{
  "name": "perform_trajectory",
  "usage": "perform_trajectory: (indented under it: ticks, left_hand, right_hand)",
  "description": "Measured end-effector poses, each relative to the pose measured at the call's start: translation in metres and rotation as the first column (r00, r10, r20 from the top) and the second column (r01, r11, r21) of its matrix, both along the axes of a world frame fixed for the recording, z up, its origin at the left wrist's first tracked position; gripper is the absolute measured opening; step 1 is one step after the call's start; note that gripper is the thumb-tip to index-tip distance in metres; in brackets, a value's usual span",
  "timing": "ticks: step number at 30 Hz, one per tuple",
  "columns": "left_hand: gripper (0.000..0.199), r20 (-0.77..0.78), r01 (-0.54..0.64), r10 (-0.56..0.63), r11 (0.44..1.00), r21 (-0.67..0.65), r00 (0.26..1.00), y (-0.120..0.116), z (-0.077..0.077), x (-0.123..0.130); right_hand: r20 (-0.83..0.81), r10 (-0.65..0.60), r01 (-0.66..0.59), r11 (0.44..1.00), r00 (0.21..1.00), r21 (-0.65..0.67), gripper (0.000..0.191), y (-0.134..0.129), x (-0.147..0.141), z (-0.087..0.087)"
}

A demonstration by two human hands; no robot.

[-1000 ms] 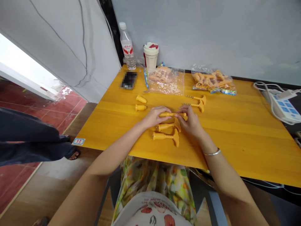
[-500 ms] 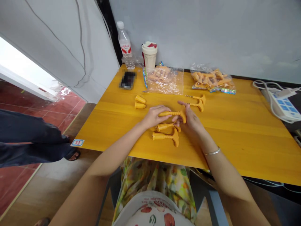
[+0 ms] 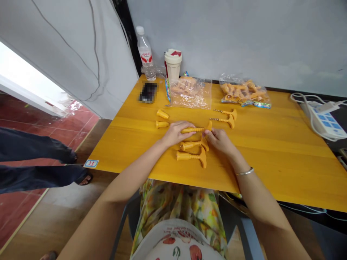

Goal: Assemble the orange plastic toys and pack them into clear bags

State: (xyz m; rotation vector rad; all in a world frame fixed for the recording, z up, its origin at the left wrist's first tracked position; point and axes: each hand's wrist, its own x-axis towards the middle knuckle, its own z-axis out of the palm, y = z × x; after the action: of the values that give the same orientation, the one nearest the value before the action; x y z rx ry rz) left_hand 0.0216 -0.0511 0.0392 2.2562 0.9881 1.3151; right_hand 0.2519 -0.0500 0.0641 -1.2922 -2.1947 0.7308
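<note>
My left hand (image 3: 176, 134) is closed around the sleeve end of an orange T-handled corkscrew (image 3: 199, 129). My right hand (image 3: 220, 140) pinches the crossbar at its other end. Just below, two more sleeved corkscrews lie side by side: one nearer (image 3: 192, 156), one just behind it (image 3: 189, 145). Beyond my hands are two unsleeved corkscrews, the farther (image 3: 229, 113) and the closer (image 3: 227, 120), their metal spirals pointing left. Two loose orange sleeves, an upper one (image 3: 162, 114) and a lower one (image 3: 162, 124), rest left of my left hand.
Along the back of the wooden table (image 3: 271, 155) lie a left plastic bag (image 3: 188, 92) and a right bag (image 3: 244, 92) of orange parts. A water bottle (image 3: 146, 54), lidded cup (image 3: 173, 65) and phone (image 3: 148, 92) stand or lie back left. A power strip (image 3: 329, 122) sits right. Another person's legs (image 3: 35, 159) show left.
My right hand has shifted down and turned, its fingers now pinching the crossbar's near end. The held corkscrew's handle has rotated a little. My left hand stays around the sleeve.
</note>
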Motion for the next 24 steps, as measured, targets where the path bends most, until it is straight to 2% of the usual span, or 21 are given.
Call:
perform_trajectory:
  ticks: [3,5,6,8,10,11,13,15,17,19,24]
  left_hand:
    - [0.019,-0.008,0.013,-0.013,0.999,0.034,1.0,-0.001,0.0,0.002]
    - [0.02,0.001,0.018,-0.018,0.999,0.036,1.0,-0.001,0.0,0.005]
    - [0.02,0.008,0.015,-0.016,0.999,0.032,1.0,0.0,-0.001,0.007]
    - [0.021,0.02,0.001,-0.002,1.0,0.012,1.0,0.0,-0.001,0.009]
    - [0.021,0.026,-0.017,0.017,1.0,-0.009,1.0,0.001,-0.002,0.01]
    - [0.021,0.028,-0.024,0.024,1.0,-0.019,0.999,0.002,-0.002,0.009]
    - [0.021,0.026,-0.033,0.034,0.999,-0.036,0.999,0.002,-0.002,0.008]
    - [0.021,0.018,-0.041,0.042,0.998,-0.046,0.999,0.002,-0.002,0.006]
    - [0.021,0.011,-0.045,0.046,0.998,-0.044,0.999,0.003,-0.003,0.004]
    - [0.02,0.013,-0.041,0.041,0.999,-0.03,0.999,0.003,-0.004,0.004]
    - [0.021,0.011,-0.023,0.023,1.0,-0.009,1.0,0.004,-0.005,0.006]
  right_hand:
    - [-0.201,-0.078,0.011,0.949,0.976,-0.315,0.065,-0.007,-0.007,0.007]
    - [-0.259,-0.132,0.022,0.922,0.957,-0.387,0.07,-0.008,-0.009,0.01]
    - [-0.271,-0.157,0.045,0.924,0.95,-0.379,0.071,-0.007,-0.009,0.01]
    - [-0.285,-0.215,0.14,0.955,0.934,-0.263,0.069,-0.002,-0.005,0.007]
    - [-0.275,-0.238,0.233,0.971,0.932,-0.05,0.056,0.004,0.001,0.003]
    - [-0.255,-0.217,0.24,0.969,0.942,0.061,0.048,0.006,0.004,0.001]
    - [-0.162,-0.118,0.152,0.965,0.98,0.215,0.042,0.009,0.008,-0.002]
    - [-0.051,-0.031,0.044,0.962,0.998,0.27,0.037,0.01,0.01,-0.004]
    - [0.013,-0.018,0.013,0.962,1.0,0.274,0.032,0.009,0.008,-0.004]
    - [0.019,-0.034,0.028,0.971,0.999,0.236,0.035,0.007,0.005,-0.003]
    - [-0.089,-0.029,0.028,1.0,0.996,-0.012,0.057,0.002,-0.002,0.0]
